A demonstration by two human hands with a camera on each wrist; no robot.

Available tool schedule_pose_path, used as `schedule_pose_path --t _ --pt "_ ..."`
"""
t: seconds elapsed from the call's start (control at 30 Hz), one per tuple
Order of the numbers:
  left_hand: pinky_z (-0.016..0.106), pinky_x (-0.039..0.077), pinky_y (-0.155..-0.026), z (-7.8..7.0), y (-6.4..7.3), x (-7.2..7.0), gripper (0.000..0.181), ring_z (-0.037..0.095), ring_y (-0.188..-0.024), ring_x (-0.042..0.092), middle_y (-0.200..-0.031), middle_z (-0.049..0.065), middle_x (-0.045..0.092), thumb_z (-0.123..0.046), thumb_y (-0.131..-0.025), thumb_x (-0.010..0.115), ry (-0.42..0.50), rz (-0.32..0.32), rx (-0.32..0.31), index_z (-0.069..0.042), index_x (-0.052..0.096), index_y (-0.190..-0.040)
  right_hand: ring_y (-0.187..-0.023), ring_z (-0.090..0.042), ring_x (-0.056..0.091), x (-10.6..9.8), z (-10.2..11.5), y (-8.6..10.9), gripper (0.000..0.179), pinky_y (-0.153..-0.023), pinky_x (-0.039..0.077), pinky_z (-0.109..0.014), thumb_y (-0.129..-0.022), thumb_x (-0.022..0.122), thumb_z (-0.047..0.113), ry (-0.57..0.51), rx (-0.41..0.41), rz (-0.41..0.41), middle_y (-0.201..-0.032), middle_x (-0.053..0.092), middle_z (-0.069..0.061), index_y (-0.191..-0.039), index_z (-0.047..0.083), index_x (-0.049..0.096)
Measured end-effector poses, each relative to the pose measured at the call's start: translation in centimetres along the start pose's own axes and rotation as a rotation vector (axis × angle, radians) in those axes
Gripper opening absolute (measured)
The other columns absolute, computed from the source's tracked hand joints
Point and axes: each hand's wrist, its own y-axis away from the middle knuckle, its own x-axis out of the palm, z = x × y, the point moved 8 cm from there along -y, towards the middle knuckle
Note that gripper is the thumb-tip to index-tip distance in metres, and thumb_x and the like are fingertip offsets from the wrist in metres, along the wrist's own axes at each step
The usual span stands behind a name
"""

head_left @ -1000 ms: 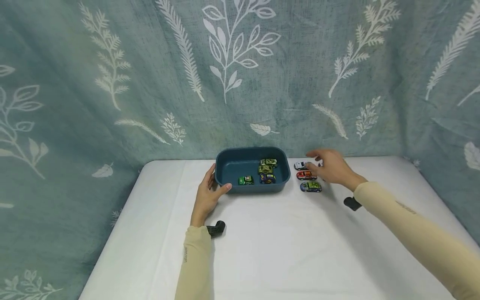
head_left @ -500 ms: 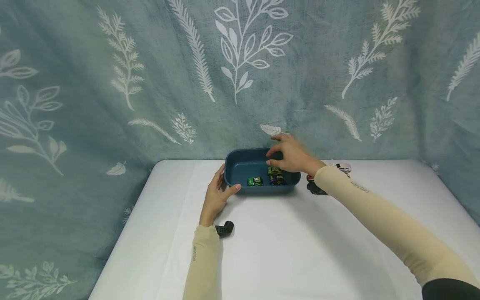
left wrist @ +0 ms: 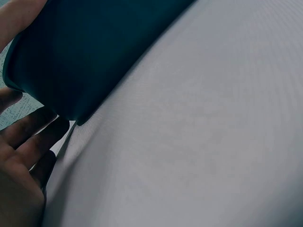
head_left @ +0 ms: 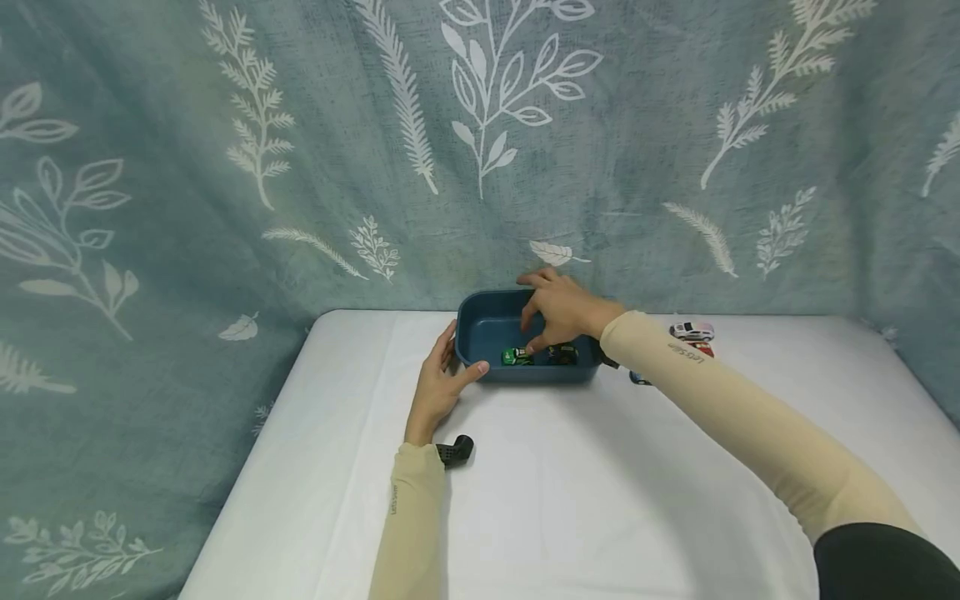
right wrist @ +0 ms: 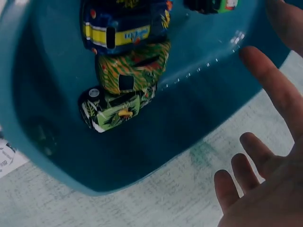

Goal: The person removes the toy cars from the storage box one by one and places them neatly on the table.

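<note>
A dark teal plastic bin (head_left: 540,375) stands at the table's back edge. My left hand (head_left: 441,387) grips its left end, thumb on the near rim and fingers along the outer side. Over the bin, my right hand (head_left: 562,310) reaches in with fingers spread, the thumb tip right at a green toy car (head_left: 516,357). Nothing sits between its thumb and fingers in the right wrist view. That view also shows a blue and yellow toy car (right wrist: 125,33), an orange-green striped toy car (right wrist: 130,68) and a green patterned toy car (right wrist: 116,113) bunched in one end of the bin.
Right of the bin, on the white table (head_left: 540,500), lie a white toy car (head_left: 692,331), a red toy car (head_left: 703,347) and a blue toy car (head_left: 640,377), the last two partly hidden by my right sleeve. A patterned green curtain (head_left: 337,150) hangs behind the table.
My right hand has moved left from the toy cars on the table to over the bin, then lower toward the green car. My left hand keeps its grip on the bin.
</note>
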Motion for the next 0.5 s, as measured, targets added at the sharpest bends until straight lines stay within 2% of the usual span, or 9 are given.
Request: schedule_pose_path --t 0.2,0.5 --pt "0.049 0.032 -0.13 0.1 0.0 -0.2 0.096 0.027 -0.155 0.043 -0.165 0.009 0.047 -0.041 -0.09 0.086 -0.01 0.002 -0.011 -0.03 0.032 -0.169 -0.162 -0.043 0.015 1.0 0.4 -0.9 0.034 -0.124 0.029 -0.066 -0.076 0.096 0.048 0.046 0.0 0.026 -0.175 0.026 -0.016 -0.099 0.024 0.087" --pt "0.05 0.031 -0.131 -0.3 -0.1 -0.2 0.096 0.029 -0.156 0.041 -0.167 0.01 0.045 -0.037 -0.091 0.086 0.002 0.007 0.006 -0.025 0.031 -0.169 -0.163 -0.042 0.015 1.7 1.1 -2.5 0.037 -0.127 0.028 -0.062 -0.073 0.096 0.053 0.115 0.013 0.067 -0.174 0.03 -0.016 -0.092 0.022 0.087"
